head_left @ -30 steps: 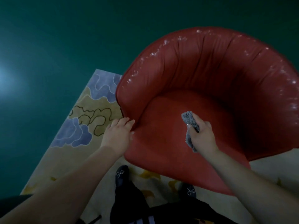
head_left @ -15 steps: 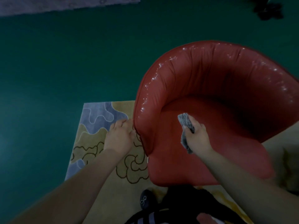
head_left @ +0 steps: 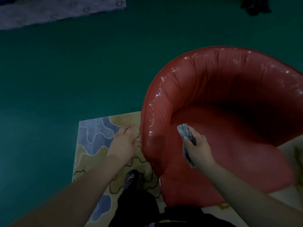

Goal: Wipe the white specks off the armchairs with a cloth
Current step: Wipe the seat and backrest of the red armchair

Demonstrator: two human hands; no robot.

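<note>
right hand (head_left: 199,149) grips grey cloth (head_left: 186,133) over the seat of the red armchair (head_left: 229,131); left hand (head_left: 125,142) open, fingers straight, at the chair's outer side. white specks (head_left: 155,95) run along the rim, 10 to 1 o'clock from the cloth; right hand looks nearer.

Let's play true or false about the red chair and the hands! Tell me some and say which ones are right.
1. The right hand grips a grey crumpled cloth. True.
2. The round red leather armchair has white specks along its rim. True.
3. The left hand holds a spray bottle. False: it holds nothing, its fingers lie straight beside the chair's outer side.
4. The floor is bright yellow. False: the floor is dark green, with a patterned beige and blue rug under the chair.
5. The cloth lies flat on the rug. False: it is held over the seat.
</note>
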